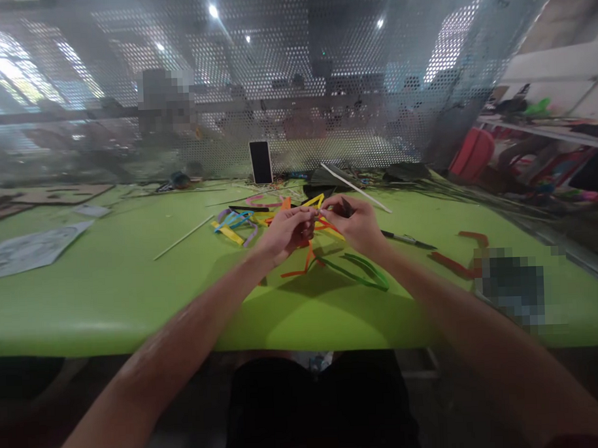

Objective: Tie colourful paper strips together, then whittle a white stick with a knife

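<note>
Head view, hands: two, the left hand (289, 232) and the right hand (356, 225), at the middle of the frame.
Folded yellow strip: one (314, 200), at centre, its lower end at the meeting fingertips.
Orange strips: several (308, 255), above and below the left hand; overlap hides their number.
Red strips: two (452, 265), at right of the frame, near each other.
Green strip: at least one, looped (374, 275), below the right hand.
Tangle of coloured strips: one (229, 233), left of centre, in blue, lilac and yellow.
Pointed tool: one (410, 239), just right of the right hand.
Pale stick: one (184, 237), lying slantwise, left of centre.
Upright slab: one, dark-faced (261, 162), at upper centre.
Printed sheet: one (35, 249), at far left.
Left pose: forearm rising from lower left, fingers curled, thumb pressed to forefinger.
Right pose: forearm from lower right, fingers bent inward, a dark piece between them.
Grip: both sets of fingertips pinch, apparently on the folded yellow strip.
Edges: the worktop (135, 314) ends above the dark-clad legs; a perforated screen (295, 123) bounds its far side.
Room: the widest green stretch lies at lower left.
</note>
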Tool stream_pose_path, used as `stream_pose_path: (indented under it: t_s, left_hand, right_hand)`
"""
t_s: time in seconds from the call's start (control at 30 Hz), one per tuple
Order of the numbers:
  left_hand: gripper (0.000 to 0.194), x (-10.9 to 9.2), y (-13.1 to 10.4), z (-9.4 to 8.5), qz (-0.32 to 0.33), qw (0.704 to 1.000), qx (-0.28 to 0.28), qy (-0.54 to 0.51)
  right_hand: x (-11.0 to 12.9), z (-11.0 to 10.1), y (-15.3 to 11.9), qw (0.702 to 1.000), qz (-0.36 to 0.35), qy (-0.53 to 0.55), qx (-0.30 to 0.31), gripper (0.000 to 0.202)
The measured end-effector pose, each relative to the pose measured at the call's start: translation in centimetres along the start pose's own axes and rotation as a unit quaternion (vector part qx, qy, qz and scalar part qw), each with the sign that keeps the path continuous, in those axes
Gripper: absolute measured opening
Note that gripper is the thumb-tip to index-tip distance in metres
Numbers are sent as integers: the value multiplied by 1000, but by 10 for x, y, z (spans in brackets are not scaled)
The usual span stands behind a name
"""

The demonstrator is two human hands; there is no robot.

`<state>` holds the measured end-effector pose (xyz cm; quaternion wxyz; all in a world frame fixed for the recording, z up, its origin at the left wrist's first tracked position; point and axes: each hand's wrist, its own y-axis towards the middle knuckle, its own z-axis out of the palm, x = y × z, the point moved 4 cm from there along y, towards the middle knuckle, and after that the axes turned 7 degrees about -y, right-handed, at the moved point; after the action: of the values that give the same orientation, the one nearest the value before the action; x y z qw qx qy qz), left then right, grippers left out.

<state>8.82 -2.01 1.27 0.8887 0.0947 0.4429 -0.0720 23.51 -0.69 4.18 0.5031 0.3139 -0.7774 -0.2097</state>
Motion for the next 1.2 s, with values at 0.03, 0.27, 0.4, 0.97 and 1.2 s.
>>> stream_pose_path:
  t_s: [0.03, 0.27, 0.4, 0.97, 1.2]
  left_hand:
    - [6, 0, 0, 0, -1, 1000, -3, 3]
    - [22, 1, -1, -2, -4, 999, -10, 38]
    - [24, 0, -3, 1, -14, 998, -7, 59]
    - [17, -1, -2, 1, 14, 999, 42, 23]
    - [19, 5, 1, -3, 2, 996, -6, 91]
  right_hand:
    - [0, 0, 0, 1000, -1, -1, 0, 11]
    - [1, 0, -1, 1000, 0, -7, 4, 12]
    - [4, 1, -1, 1000, -15, -14, 20, 14]
    - [2, 1, 0, 999, -1, 8, 31, 13]
    - [1, 3, -1, 996, -33, -60, 53, 14]
